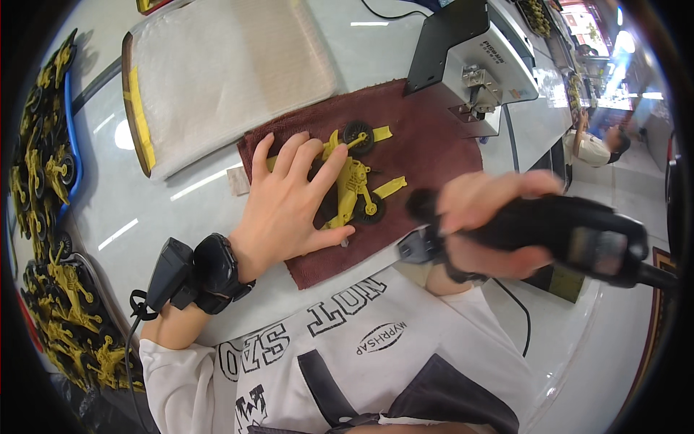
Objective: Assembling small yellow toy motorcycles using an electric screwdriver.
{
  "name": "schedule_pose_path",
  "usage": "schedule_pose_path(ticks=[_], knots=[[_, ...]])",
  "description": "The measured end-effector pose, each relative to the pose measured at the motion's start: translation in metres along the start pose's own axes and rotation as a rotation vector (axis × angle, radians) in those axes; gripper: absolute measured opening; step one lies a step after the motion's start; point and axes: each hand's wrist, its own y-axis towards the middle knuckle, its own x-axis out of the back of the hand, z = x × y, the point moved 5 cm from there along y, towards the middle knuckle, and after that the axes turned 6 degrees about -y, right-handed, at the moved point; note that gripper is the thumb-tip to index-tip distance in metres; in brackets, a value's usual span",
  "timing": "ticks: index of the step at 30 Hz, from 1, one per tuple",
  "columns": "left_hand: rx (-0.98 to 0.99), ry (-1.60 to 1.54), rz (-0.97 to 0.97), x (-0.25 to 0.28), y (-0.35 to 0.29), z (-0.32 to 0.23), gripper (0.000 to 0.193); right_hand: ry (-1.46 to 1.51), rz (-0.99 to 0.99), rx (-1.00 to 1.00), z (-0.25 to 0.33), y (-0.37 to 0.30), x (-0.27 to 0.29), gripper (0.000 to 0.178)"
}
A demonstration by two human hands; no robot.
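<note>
A yellow toy motorcycle [350, 189] with black wheels lies on a dark red cloth [441, 155]. Over its left side spreads my left hand [285, 192], palm down and open, the index fingertip and thumb touching the toy's edges. The palm and fingers hide part of it. To the right, my right hand [491, 217] is closed round a black electric screwdriver [557, 228], raised off the cloth and smeared by motion. A cord leaves the tool's right end; its tip points left toward the toy. Both wrists wear black devices.
Behind the cloth lies a large pale padded tray [224, 72] with yellow tape. A white-and-black box-shaped machine [481, 79] stands at the back right. Several yellow toy motorcycles [69, 318] fill trays along the left. Another person [596, 141] sits far right.
</note>
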Motion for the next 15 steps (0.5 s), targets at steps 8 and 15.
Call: schedule_pose_path(ticks=[8, 15], knots=[[-0.023, -0.005, -0.001, -0.002, 0.001, -0.003, 0.087, -0.618, -0.548, 0.131, -0.004, 0.09, 0.093, 0.046], [-0.004, -0.008, -0.017, -0.001, -0.003, 0.003, 0.09, 0.05, -0.126, -0.018, 0.006, 0.025, 0.016, 0.072]])
